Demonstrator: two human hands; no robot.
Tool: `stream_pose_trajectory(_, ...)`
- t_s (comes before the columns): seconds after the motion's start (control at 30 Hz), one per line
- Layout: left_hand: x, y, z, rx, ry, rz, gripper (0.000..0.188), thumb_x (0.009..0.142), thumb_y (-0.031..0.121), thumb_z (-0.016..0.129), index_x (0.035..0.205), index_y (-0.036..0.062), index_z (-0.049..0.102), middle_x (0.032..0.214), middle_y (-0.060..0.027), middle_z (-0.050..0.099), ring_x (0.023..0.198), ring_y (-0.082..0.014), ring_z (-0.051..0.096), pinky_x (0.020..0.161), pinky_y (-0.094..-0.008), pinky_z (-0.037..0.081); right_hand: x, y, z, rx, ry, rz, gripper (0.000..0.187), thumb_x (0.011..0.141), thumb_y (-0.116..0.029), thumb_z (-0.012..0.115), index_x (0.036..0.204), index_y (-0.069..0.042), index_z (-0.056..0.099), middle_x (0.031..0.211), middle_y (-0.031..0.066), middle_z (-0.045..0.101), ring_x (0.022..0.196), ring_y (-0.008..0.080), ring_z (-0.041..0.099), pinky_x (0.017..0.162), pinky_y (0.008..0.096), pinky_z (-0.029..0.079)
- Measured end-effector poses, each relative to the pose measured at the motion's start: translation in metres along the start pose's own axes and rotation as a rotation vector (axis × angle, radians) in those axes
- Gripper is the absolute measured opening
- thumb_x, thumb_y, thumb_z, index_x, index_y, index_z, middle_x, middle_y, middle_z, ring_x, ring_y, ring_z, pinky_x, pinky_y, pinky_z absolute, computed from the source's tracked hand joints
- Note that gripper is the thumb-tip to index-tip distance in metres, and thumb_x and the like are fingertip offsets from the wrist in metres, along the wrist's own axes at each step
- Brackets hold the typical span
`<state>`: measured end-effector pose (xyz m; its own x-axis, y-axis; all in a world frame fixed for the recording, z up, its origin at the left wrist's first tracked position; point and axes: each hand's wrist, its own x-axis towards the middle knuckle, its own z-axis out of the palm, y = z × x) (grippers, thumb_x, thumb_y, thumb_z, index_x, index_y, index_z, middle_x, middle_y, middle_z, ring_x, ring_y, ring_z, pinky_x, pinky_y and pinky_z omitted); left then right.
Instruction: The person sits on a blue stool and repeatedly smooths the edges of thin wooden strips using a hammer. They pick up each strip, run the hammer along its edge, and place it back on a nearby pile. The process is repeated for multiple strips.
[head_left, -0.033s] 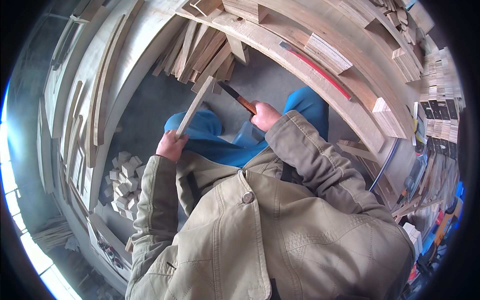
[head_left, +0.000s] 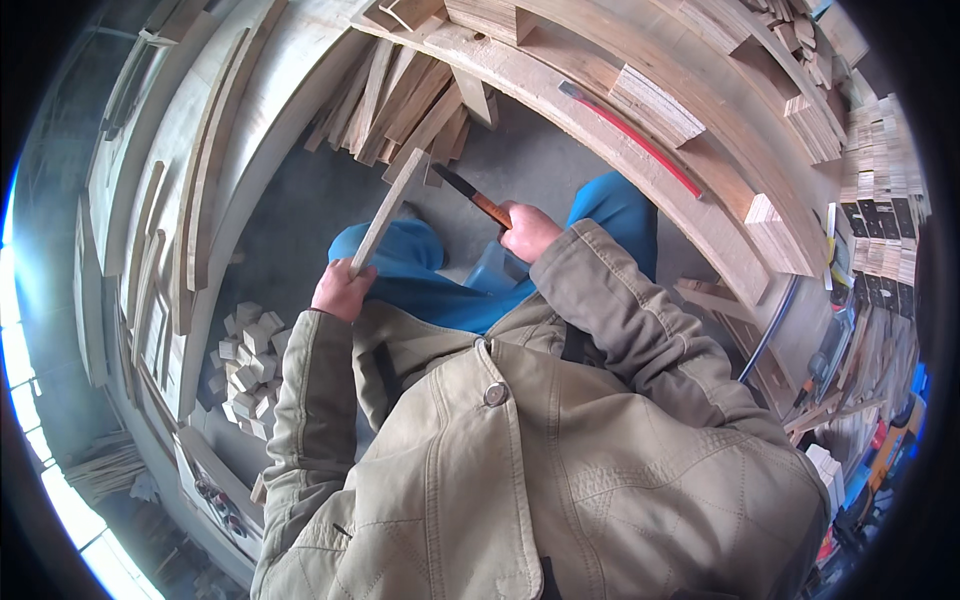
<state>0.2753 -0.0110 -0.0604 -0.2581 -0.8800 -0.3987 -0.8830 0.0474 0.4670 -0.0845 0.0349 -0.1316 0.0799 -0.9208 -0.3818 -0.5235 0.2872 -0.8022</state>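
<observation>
My left hand (head_left: 342,290) is closed around the lower end of a narrow wood strip (head_left: 390,213), which slants up and away over my left knee. In my right hand (head_left: 530,234) is a tool that looks like a hammer (head_left: 484,205), with an orange and black handle gripped in closed fingers. Its dark far end comes close to the upper end of the strip; whether the two touch, I cannot tell. Behind the strip's tip lies a heap of loose wood strips (head_left: 425,105) on the floor.
Small wood blocks (head_left: 250,365) are piled at my left. A curving wooden bench edge (head_left: 600,125) runs across the front, bearing a red bar-shaped tool (head_left: 640,145) and a laminated block (head_left: 655,105). Long boards (head_left: 205,170) lean at the left. Stacked wood pieces (head_left: 880,190) and tools crowd the right.
The upper end of the wood strip has shifted very slightly to the left. Both hands keep their holds.
</observation>
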Motion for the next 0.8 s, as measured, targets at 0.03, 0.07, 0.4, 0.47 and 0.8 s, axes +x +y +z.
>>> stream_pose_trajectory(0.03,0.0,0.001,0.0,-0.038,0.01,0.004,0.032,0.093,0.032,0.068,0.093,0.0007,0.067,0.093,-0.0228,0.065,0.091,-0.042,0.063,0.08,-0.049,0.049,-0.002,-0.002,0.0,-0.007,-0.007,0.006,0.037,0.083,-0.013,0.068,0.117,0.0,0.062,0.099,0.0278,0.068,0.099,0.046,0.065,0.087,0.0492,0.051)
stream_pose_trajectory(0.07,0.0,0.003,0.0,-0.045,0.013,-0.009,0.032,0.093,0.033,0.068,0.093,0.0009,0.068,0.094,-0.0228,0.066,0.092,-0.042,0.063,0.08,-0.049,0.049,-0.003,-0.004,0.001,-0.009,-0.006,-0.012,0.038,0.083,-0.014,0.069,0.117,0.001,0.062,0.1,0.0282,0.068,0.1,0.0468,0.064,0.088,0.0488,0.05)
stream_pose_trajectory(0.4,0.0,0.017,0.004,-0.006,0.037,0.034,0.032,0.093,0.033,0.069,0.095,0.0013,0.068,0.096,-0.0225,0.067,0.095,-0.042,0.063,0.081,-0.0487,0.049,-0.005,-0.011,0.003,-0.061,-0.017,0.042,0.042,0.084,-0.017,0.07,0.122,-0.002,0.062,0.106,0.028,0.069,0.106,0.0452,0.065,0.091,0.05,0.051)
stream_pose_trajectory(0.47,0.001,0.017,0.005,-0.014,0.025,0.044,0.032,0.092,0.033,0.068,0.096,0.0013,0.068,0.096,-0.0225,0.067,0.095,-0.0421,0.063,0.082,-0.0488,0.049,-0.004,-0.011,0.003,-0.079,-0.013,0.053,0.041,0.084,-0.017,0.07,0.122,-0.002,0.062,0.106,0.0277,0.069,0.106,0.0451,0.065,0.091,0.0503,0.051)
stream_pose_trajectory(0.8,-0.003,0.033,0.005,0.051,0.058,0.031,0.03,0.092,0.032,0.069,0.097,0.0024,0.069,0.097,-0.0219,0.067,0.098,-0.041,0.062,0.085,-0.0493,0.049,-0.006,-0.017,0.0,-0.162,-0.011,0.095,0.033,0.087,-0.019,0.06,0.118,-0.008,0.064,0.11,0.0222,0.071,0.107,0.0431,0.066,0.091,0.0531,0.053)
